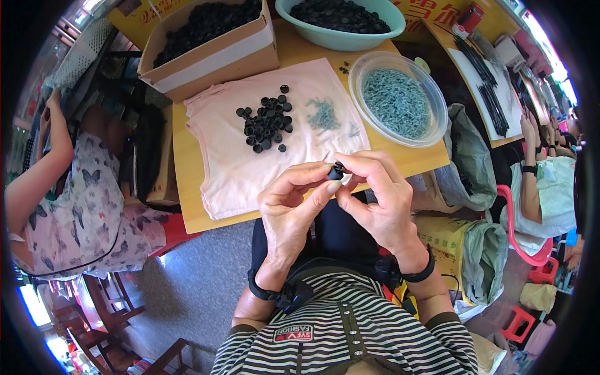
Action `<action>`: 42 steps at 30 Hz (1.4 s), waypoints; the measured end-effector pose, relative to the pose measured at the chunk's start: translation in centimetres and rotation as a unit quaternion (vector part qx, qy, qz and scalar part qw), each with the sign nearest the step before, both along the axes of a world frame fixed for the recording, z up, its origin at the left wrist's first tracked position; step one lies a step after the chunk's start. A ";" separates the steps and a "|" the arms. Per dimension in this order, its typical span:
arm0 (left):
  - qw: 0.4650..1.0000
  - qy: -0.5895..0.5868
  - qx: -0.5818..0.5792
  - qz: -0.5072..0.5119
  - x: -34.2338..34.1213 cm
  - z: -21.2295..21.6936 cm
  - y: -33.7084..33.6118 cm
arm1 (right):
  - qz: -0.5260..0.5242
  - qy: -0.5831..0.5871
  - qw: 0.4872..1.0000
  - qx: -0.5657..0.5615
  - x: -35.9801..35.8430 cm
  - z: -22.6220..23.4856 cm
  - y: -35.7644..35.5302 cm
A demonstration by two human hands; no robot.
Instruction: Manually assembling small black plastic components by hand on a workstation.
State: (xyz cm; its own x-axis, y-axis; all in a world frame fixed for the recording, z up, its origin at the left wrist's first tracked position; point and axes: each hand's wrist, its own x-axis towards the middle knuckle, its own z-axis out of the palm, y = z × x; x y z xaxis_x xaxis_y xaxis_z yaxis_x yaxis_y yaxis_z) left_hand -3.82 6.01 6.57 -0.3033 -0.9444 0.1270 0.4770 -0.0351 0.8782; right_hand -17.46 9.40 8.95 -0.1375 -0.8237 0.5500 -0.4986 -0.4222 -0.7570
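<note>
Just beyond my lap, in front of the table edge, both hands meet around a small round black plastic cap (335, 173). The thumb and fingers of my left hand (290, 200) pinch it. From the other side, the curled fingers of my right hand (381, 197) press at its top, where a smaller dark bit shows; what that bit is I cannot make out. Beyond them a pale pink cloth (215, 150) covers part of the table. On it lie a heap of black caps (267, 125) and, to its right, a little pile of grey-blue screws (322, 115).
A clear round tub (439, 125) of screws stands right of the cloth. Behind are a cardboard box (219, 62) and a pale green basin (350, 41), both full of black parts. People sit at left and right. Sacks (465, 162) stand beside the table.
</note>
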 end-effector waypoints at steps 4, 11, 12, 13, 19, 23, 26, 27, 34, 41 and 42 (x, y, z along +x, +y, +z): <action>0.999 0.016 0.038 -0.009 -0.4 -0.5 0.1 | -0.023 0.047 0.999 -0.016 -0.4 -1.0 -0.3; 0.995 0.040 0.092 0.005 -1.1 -1.0 0.1 | -0.044 0.051 0.997 -0.029 -0.3 -1.3 -0.7; 0.995 0.040 0.093 0.007 -1.1 -1.1 0.0 | -0.044 0.051 0.997 -0.031 -0.3 -1.5 -0.9; 0.995 0.045 0.092 0.012 -1.1 -1.3 0.0 | -0.042 0.050 0.997 -0.030 -0.2 -1.6 -1.0; 0.994 0.045 0.101 0.023 -0.8 -2.3 -0.9 | -0.017 0.056 0.998 -0.012 -0.3 -1.8 -2.3; 0.993 -0.034 0.109 0.032 0.1 -2.4 -2.3 | 0.023 0.072 0.992 0.100 -1.2 -0.6 -4.6; 0.983 -0.148 0.019 0.110 1.9 -3.1 -4.2 | -0.033 0.098 0.985 0.137 -3.2 0.9 -9.0; 0.971 -0.200 -0.011 0.134 2.7 -3.4 -4.7 | -0.062 0.126 0.987 0.084 -4.3 1.6 -10.9; 0.910 -0.383 -0.066 0.141 2.7 -3.8 -6.0 | -0.221 0.177 0.956 0.082 -9.8 4.5 -20.4; 0.878 -0.434 -0.117 0.166 2.1 -4.7 -6.0 | -0.081 0.138 0.985 0.066 -5.7 0.4 -14.7; 0.873 -0.438 -0.125 0.174 2.2 -5.0 -6.1 | -0.052 0.099 0.981 0.157 -4.6 0.0 -12.9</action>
